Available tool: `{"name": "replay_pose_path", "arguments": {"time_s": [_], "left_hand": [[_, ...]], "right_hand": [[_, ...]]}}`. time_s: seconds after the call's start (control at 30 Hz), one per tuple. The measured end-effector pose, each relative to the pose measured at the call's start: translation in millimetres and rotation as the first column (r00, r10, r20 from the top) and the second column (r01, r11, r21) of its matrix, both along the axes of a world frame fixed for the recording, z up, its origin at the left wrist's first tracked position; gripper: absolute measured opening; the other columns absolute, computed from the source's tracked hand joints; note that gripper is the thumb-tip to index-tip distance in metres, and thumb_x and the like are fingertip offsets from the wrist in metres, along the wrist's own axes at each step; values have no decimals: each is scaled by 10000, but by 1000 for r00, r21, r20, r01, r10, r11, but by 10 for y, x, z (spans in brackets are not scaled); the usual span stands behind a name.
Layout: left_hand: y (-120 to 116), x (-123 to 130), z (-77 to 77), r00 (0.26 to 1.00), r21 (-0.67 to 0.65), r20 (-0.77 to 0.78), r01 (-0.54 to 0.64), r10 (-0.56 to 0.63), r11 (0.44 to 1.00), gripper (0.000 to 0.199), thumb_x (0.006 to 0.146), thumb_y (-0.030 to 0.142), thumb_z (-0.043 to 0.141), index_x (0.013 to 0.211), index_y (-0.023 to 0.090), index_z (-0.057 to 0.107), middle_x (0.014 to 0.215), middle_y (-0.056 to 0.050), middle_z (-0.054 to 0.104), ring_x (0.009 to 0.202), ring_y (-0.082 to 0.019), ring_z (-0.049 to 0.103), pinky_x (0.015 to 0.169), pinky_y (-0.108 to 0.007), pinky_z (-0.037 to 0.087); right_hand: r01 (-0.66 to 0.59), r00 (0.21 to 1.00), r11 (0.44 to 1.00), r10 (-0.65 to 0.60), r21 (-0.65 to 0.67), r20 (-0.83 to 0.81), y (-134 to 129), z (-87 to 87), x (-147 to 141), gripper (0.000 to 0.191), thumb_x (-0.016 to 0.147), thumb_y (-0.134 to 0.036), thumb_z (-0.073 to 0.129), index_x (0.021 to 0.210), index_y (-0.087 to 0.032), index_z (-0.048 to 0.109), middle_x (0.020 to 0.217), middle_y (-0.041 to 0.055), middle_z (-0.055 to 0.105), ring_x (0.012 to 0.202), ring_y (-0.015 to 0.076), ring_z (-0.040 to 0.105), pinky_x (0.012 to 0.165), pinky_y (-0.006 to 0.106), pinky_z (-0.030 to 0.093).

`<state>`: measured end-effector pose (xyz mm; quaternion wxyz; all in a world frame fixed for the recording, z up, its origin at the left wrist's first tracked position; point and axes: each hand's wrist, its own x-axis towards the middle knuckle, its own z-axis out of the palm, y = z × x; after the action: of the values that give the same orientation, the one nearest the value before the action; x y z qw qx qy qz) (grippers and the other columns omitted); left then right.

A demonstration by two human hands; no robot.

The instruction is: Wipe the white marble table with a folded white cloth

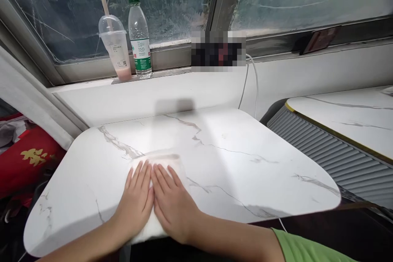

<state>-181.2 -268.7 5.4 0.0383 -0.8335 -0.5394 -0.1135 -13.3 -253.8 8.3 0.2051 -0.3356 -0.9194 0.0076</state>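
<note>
A white cloth lies at the near edge of a white marble-patterned table, partly hidden beneath my hands. My left hand rests flat on the cloth, palm down, with its fingers stretched out toward the window. Right beside it, my right hand lies flat on the same cloth, fingers extended and slightly apart at the tips. The two hands meet around the thumbs and index fingers. Neither hand grips anything.
On the window sill stand a plastic cup with a straw and a green-capped bottle. White cables hang behind the table. A red bag is at the left, a second table at the right.
</note>
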Motion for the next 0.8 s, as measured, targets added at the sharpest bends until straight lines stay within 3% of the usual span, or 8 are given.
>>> {"name": "replay_pose_path", "arguments": {"time_s": [0.1,0.2,0.3,0.4,0.53,0.6,0.7,0.8], "left_hand": [[-141,-264,-70,998,49,-16,-65,66,997,603,979,244,262,1517,210,-7,1550,-84,226,1434,-222,182,1137,-479,267],[-48,-586,-132,986,44,-10,-167,168,985,571,974,267,244,1516,211,73,1531,-81,282,1422,-217,226,1132,-477,271],[285,-893,-107,958,-6,20,-285,285,959,526,966,298,219,1475,164,244,1503,-96,338,1407,-221,265,1134,-476,259],[799,-1082,-1,934,-42,61,-349,351,936,505,945,295,236,1407,132,359,1481,-109,376,1390,-221,298,1138,-451,242],[1514,-1061,135,930,-46,97,-351,354,935,476,927,269,279,1348,92,414,1453,-126,415,1358,-220,340,1135,-413,234],[1749,-965,166,936,-43,98,-335,338,941,462,932,260,280,1339,97,425,1447,-120,425,1345,-211,352,1130,-395,240],[1841,-792,159,946,-40,96,-308,311,950,459,933,245,278,1346,106,424,1455,-110,417,1347,-204,350,1129,-387,247],[1650,-590,103,953,-48,78,-289,292,956,488,927,227,273,1377,81,389,1473,-125,385,1377,-224,313,1138,-426,232]], "right_hand": [[-131,991,991,129,-34,-33,41,44,-176,600,950,-322,307,1436,30,309,1496,196,291,1415,310,199,1168,501,191],[-206,978,974,203,-91,-44,252,41,-467,605,952,-324,293,1446,26,287,1504,190,277,1416,288,210,1173,473,188],[-218,976,970,215,-108,-46,631,21,-843,591,942,-308,308,1426,31,326,1478,196,341,1397,279,267,1173,462,179],[-164,986,984,160,-77,-45,1102,22,-1167,561,932,-298,361,1401,8,375,1448,180,406,1369,256,329,1168,435,193],[-30,997,998,27,-46,-75,1650,53,-1300,485,947,-238,336,1378,-29,409,1426,129,456,1338,219,379,1158,389,210],[21,996,999,-25,-50,-90,1808,63,-1242,473,952,-206,297,1377,-30,408,1427,125,455,1339,218,378,1154,391,211],[59,994,997,-63,-54,-86,1856,51,-1075,468,943,-217,320,1368,-59,435,1421,116,464,1328,217,395,1144,391,242],[45,997,997,-49,-68,-57,1704,6,-841,498,932,-236,342,1377,-28,425,1429,138,449,1337,233,381,1148,410,240]]}}
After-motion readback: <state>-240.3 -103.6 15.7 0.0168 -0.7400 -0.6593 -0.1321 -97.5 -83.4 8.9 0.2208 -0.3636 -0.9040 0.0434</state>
